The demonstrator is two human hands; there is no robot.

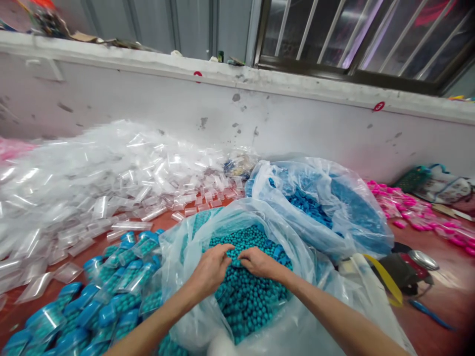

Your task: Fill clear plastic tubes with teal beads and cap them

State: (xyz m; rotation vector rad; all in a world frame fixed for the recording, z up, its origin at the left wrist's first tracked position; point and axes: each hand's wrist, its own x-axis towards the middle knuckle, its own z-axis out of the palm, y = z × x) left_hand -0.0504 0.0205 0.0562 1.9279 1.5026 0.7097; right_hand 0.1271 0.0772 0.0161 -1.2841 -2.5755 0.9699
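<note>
Both hands are over an open translucent plastic bag [304, 242] full of small round teal beads [248, 306]. My left hand [213, 269] is closed, thumb and fingertips drawn together above the beads. Facing it across a small gap, my right hand [259, 262] is also closed, its fingertips pointing left. What either hand pinches, if anything, is too small or hidden to make out. A few blue caps [282, 254] lie on the beads just right of my right hand.
To the left lie bead-filled clear tubes with blue caps [107, 314]. Behind them rises a large heap of clear tubes [111, 168]. A second bag [352, 212] holds blue caps [308, 207]. Pink-capped pieces [408, 207] and a dark-and-red device [408, 267] sit at right.
</note>
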